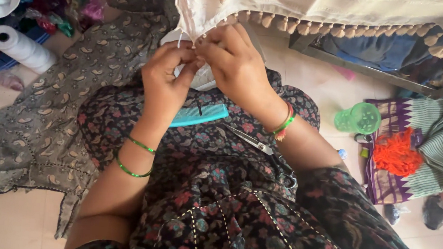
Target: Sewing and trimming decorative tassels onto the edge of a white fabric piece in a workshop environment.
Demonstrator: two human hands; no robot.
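Observation:
My left hand (165, 78) and my right hand (235, 66) meet at the lower corner of a cream embroidered cloth (319, 6) with a row of small tan tassels (349, 29) along its hem. The fingertips of both hands pinch that corner at a tassel. Green bangles circle my left wrist; green and red ones circle my right. Below the hands, on my dark floral lap, lie a teal comb (199, 115) and a pair of steel scissors (255, 142).
A grey patterned garment (44, 107) spreads on the floor at left, beside a white thread spool (22, 49) and heaped colourful fabric. At right stand a green plastic cup (360, 119) and a purple-and-green striped cloth (430, 144) bearing orange thread (396, 154).

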